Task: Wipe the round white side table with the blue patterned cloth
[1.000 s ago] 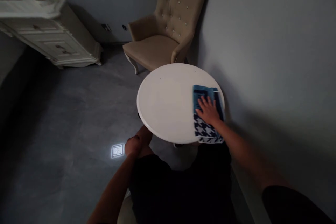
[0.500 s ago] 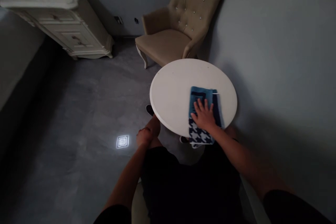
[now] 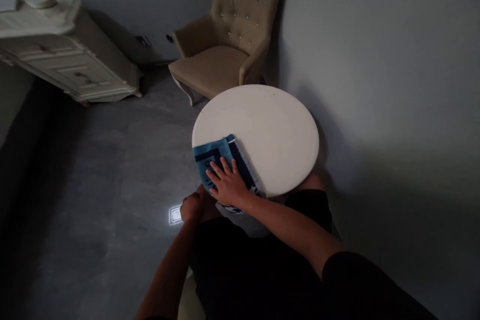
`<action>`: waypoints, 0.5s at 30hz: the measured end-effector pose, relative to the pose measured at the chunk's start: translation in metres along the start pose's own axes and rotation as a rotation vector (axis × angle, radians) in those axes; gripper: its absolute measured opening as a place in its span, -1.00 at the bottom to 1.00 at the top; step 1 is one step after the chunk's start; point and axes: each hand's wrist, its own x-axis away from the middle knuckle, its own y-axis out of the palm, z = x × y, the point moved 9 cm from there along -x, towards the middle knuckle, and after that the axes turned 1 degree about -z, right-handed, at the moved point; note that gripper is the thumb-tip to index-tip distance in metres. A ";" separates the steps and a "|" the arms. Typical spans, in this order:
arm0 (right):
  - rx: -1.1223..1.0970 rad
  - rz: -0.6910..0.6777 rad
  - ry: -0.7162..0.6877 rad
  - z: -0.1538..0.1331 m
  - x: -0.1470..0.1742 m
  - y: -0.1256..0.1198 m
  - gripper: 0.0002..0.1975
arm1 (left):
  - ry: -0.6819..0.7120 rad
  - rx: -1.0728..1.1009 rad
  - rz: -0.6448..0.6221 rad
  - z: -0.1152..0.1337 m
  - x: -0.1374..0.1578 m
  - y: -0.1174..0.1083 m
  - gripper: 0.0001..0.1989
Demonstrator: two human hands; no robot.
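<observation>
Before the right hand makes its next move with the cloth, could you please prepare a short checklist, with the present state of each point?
1. Right hand flat on the cloth, fingers spread: ok.
2. Left hand off the table: ok, it is at the left leg.
3. Cloth wholly on the table: not ok, it reaches past the near-left edge.
4. Tabletop free of marks: not ok, small dark specks show toward the far edge.
5. Underside of the cloth clean: cannot tell, it is hidden.
6. Table not touching the armchair: cannot tell from this angle.
</observation>
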 end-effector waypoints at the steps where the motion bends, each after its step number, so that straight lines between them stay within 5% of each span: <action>1: 0.008 0.002 0.012 0.015 0.016 -0.005 -0.24 | -0.003 -0.016 -0.009 0.000 0.000 0.001 -0.33; 9: 0.217 -0.014 0.401 0.215 0.155 -0.061 -0.25 | -0.010 -0.027 -0.035 0.005 -0.002 0.004 -0.32; 15: 0.311 -0.036 0.578 0.348 0.161 -0.104 -0.23 | 0.016 -0.001 -0.019 0.009 -0.001 0.003 -0.36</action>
